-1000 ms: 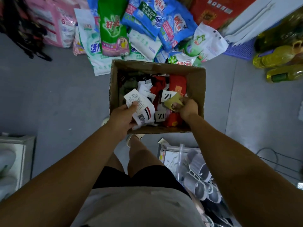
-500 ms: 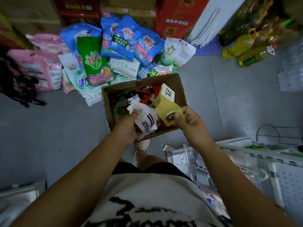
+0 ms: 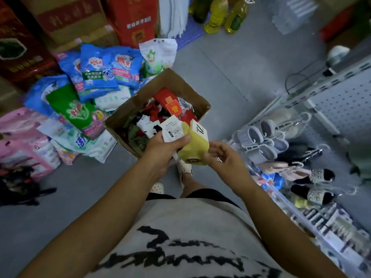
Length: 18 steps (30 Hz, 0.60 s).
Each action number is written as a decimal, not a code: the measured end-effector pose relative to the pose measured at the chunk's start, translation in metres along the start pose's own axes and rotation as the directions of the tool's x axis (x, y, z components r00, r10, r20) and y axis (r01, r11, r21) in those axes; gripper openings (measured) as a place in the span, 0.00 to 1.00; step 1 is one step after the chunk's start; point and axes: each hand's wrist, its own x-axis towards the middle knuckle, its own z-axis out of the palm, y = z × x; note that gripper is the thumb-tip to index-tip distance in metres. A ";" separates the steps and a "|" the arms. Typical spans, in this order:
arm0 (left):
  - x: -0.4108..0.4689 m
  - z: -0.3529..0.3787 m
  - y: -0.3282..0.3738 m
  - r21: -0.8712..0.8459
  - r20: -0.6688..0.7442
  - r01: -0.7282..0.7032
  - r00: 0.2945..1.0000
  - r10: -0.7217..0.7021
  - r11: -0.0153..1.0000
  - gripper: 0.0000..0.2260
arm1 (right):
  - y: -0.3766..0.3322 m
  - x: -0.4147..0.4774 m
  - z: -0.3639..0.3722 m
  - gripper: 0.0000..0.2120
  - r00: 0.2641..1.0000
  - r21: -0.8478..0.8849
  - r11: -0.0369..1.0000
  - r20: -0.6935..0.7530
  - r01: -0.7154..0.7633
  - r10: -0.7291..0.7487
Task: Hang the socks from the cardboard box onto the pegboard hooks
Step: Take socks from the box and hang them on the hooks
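The yellow socks [image 3: 195, 146] are sitting just over the near edge of the cardboard box [image 3: 176, 81], the left hand [image 3: 162, 152] is squeezing them and some white-tagged socks [image 3: 173, 130] with curled fingers and thumb, and the right hand [image 3: 225, 159] is touching them with bent fingers, pinching or not I cannot tell.

- Grey floor [image 3: 230, 63], one seam line across.
- Cartons [image 3: 70, 23] stacked along the far side.
- Detergent bags [image 3: 100, 71] piled before them.
- Oil bottles [image 3: 216, 15] upright beside a blue mat [image 3: 188, 35].
- Slippers [image 3: 261, 137] on hangers, right.
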 end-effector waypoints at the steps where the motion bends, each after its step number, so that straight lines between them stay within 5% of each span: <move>1: -0.006 0.003 -0.002 0.042 0.028 -0.016 1.000 0.014 0.999 0.28 | 0.001 -0.007 -0.002 0.21 0.996 0.065 0.997 -0.077 -0.032 0.037; 5: -0.029 0.021 -0.012 0.191 0.166 -0.081 0.985 0.050 0.978 0.21 | 0.003 -0.027 -0.006 0.18 0.969 0.349 0.926 -0.139 -0.143 0.202; 11: -0.060 0.066 -0.032 0.379 0.313 -0.140 0.949 0.016 0.915 0.19 | 0.032 -0.066 -0.037 0.17 0.931 0.698 0.710 -0.188 -0.098 0.313; 18: -0.096 0.157 -0.094 0.483 0.407 -0.185 0.913 -0.032 0.856 0.09 | 0.090 -0.154 -0.108 0.13 0.856 0.800 0.589 -0.381 0.115 0.350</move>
